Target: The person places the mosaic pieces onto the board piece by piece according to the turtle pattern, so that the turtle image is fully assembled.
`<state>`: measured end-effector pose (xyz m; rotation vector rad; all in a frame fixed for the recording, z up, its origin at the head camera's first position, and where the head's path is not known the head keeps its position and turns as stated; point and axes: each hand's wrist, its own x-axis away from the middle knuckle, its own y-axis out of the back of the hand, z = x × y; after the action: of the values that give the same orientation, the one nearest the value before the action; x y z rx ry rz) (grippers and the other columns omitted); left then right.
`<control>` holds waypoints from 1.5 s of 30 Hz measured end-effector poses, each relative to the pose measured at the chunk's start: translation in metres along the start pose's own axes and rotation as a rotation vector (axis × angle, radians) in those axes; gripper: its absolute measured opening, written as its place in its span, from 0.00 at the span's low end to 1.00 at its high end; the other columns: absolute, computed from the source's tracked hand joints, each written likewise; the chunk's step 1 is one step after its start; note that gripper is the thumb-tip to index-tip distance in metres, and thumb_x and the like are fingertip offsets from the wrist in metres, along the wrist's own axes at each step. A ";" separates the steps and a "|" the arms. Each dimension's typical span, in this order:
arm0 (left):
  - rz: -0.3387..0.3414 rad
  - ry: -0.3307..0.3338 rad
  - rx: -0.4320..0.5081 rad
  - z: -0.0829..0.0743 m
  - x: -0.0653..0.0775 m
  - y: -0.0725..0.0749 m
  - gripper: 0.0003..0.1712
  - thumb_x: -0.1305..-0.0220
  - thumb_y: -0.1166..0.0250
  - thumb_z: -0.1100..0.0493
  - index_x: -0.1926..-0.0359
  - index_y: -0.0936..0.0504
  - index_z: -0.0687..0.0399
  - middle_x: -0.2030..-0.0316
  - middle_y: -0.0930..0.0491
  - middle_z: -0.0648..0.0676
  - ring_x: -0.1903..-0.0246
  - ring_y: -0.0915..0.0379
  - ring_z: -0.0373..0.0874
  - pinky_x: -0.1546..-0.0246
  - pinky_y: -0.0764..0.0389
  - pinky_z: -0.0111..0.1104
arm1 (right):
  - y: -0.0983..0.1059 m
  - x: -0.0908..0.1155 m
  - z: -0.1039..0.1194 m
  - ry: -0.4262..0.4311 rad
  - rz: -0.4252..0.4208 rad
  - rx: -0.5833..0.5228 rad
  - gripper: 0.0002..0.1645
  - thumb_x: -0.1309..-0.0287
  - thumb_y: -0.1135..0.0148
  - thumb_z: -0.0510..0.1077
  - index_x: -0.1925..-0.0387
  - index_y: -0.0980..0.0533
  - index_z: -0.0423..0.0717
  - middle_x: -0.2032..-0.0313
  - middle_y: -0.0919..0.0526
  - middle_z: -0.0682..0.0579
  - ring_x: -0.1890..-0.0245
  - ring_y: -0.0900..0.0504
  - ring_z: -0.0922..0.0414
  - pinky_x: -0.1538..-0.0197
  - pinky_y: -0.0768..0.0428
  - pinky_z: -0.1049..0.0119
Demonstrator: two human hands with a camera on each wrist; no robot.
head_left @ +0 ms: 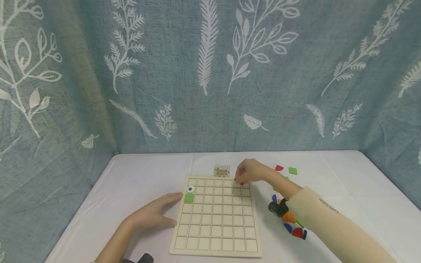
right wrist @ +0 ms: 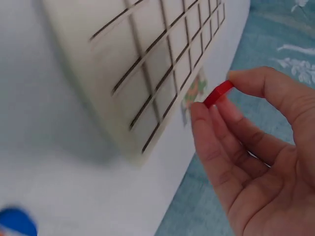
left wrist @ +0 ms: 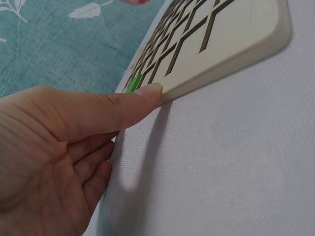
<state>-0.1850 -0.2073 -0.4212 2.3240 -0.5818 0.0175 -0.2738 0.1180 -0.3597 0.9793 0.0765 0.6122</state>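
Note:
A pale wooden board [head_left: 217, 219] with a grid of square cells lies flat on the table. In its left column sit a green square tile [head_left: 189, 198] and a white round tile with a dark centre [head_left: 190, 189]. My right hand [head_left: 250, 171] is over the board's far right corner and pinches a small red piece [right wrist: 218, 94] between thumb and fingertip; its full outline is partly hidden. At the board's left edge rests my left hand [head_left: 152, 212], fingers extended and holding nothing. In the left wrist view its thumb [left wrist: 123, 105] touches the board's side.
A small printed card [head_left: 222, 170] lies just beyond the board's far edge. To the right are scattered loose pieces, among them a green square [head_left: 293, 171], a red quarter-round [head_left: 279, 167], an orange piece [head_left: 289, 217] and a blue piece [head_left: 288, 228]. A patterned curtain [head_left: 210, 109] stands behind the table.

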 end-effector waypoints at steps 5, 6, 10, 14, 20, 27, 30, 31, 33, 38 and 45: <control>0.007 -0.011 0.001 0.000 0.000 0.000 0.49 0.61 0.27 0.53 0.35 0.36 0.58 0.34 0.41 0.61 0.33 0.53 0.63 0.36 0.51 0.59 | -0.011 -0.014 0.014 0.045 0.002 0.009 0.04 0.50 0.35 0.40 0.76 0.19 0.44 0.80 0.18 0.56 0.78 0.24 0.63 0.72 0.26 0.73; 0.010 -0.013 0.001 0.000 0.000 0.000 0.49 0.60 0.27 0.53 0.35 0.36 0.58 0.34 0.41 0.62 0.33 0.53 0.63 0.36 0.51 0.59 | -0.013 -0.016 0.017 0.050 0.006 0.008 0.04 0.50 0.35 0.40 0.76 0.19 0.44 0.80 0.18 0.56 0.77 0.24 0.64 0.71 0.26 0.73; 0.012 -0.011 -0.002 -0.001 0.000 0.000 0.49 0.61 0.27 0.52 0.35 0.36 0.58 0.34 0.41 0.61 0.33 0.52 0.63 0.36 0.50 0.59 | -0.022 -0.026 0.026 0.062 0.001 -0.020 0.04 0.49 0.35 0.41 0.75 0.19 0.45 0.79 0.18 0.57 0.77 0.23 0.64 0.70 0.25 0.74; 0.007 -0.014 -0.010 0.000 0.000 0.000 0.49 0.60 0.27 0.52 0.35 0.36 0.58 0.34 0.41 0.61 0.33 0.52 0.63 0.36 0.50 0.59 | -0.032 -0.036 0.036 0.099 -0.040 -0.061 0.04 0.49 0.35 0.42 0.73 0.19 0.44 0.77 0.17 0.56 0.74 0.21 0.64 0.67 0.23 0.73; 0.018 -0.029 -0.016 0.000 0.001 0.002 0.48 0.58 0.28 0.53 0.35 0.37 0.59 0.34 0.41 0.62 0.33 0.52 0.63 0.36 0.49 0.59 | -0.047 -0.046 0.050 0.119 -0.061 -0.157 0.04 0.50 0.34 0.41 0.72 0.19 0.44 0.77 0.16 0.54 0.72 0.20 0.62 0.64 0.23 0.72; 0.027 -0.042 -0.011 -0.002 0.003 0.004 0.48 0.56 0.28 0.52 0.34 0.38 0.60 0.34 0.41 0.63 0.34 0.52 0.64 0.36 0.48 0.58 | -0.061 -0.053 0.057 0.105 -0.055 -0.223 0.04 0.51 0.35 0.39 0.71 0.19 0.42 0.77 0.15 0.51 0.72 0.17 0.55 0.68 0.25 0.75; 0.033 -0.052 -0.011 -0.002 0.003 0.004 0.48 0.55 0.29 0.52 0.34 0.38 0.60 0.34 0.42 0.63 0.33 0.53 0.63 0.36 0.49 0.58 | -0.066 -0.056 0.057 0.062 -0.033 -0.225 0.04 0.50 0.35 0.40 0.70 0.19 0.45 0.77 0.16 0.53 0.73 0.17 0.56 0.70 0.25 0.75; 0.033 -0.054 -0.014 -0.002 0.003 0.004 0.48 0.55 0.29 0.52 0.34 0.38 0.60 0.34 0.42 0.63 0.33 0.53 0.63 0.36 0.49 0.58 | -0.068 -0.056 0.056 0.045 -0.030 -0.224 0.04 0.50 0.35 0.41 0.70 0.19 0.45 0.78 0.16 0.54 0.73 0.17 0.57 0.70 0.25 0.75; 0.036 -0.057 -0.017 -0.002 0.003 0.004 0.48 0.55 0.29 0.52 0.34 0.38 0.60 0.34 0.42 0.63 0.33 0.53 0.64 0.36 0.49 0.59 | -0.069 -0.057 0.056 0.021 -0.022 -0.222 0.05 0.49 0.35 0.42 0.69 0.19 0.46 0.77 0.16 0.55 0.74 0.18 0.59 0.69 0.24 0.74; 0.030 -0.057 -0.025 -0.001 0.002 0.003 0.48 0.56 0.28 0.51 0.34 0.38 0.60 0.34 0.42 0.63 0.33 0.53 0.63 0.36 0.49 0.58 | -0.072 -0.058 0.055 -0.017 -0.011 -0.248 0.07 0.48 0.36 0.44 0.68 0.18 0.45 0.76 0.16 0.55 0.75 0.19 0.61 0.70 0.24 0.74; 0.019 -0.057 -0.041 0.001 0.002 0.003 0.47 0.56 0.28 0.52 0.35 0.37 0.60 0.34 0.41 0.62 0.33 0.51 0.62 0.35 0.47 0.56 | -0.073 -0.058 0.055 -0.038 -0.021 -0.311 0.08 0.50 0.35 0.42 0.68 0.18 0.42 0.76 0.15 0.52 0.76 0.19 0.60 0.69 0.22 0.73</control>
<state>-0.1846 -0.2107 -0.4193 2.2858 -0.6270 -0.0510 -0.2711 0.0171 -0.3985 0.6876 -0.0419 0.5659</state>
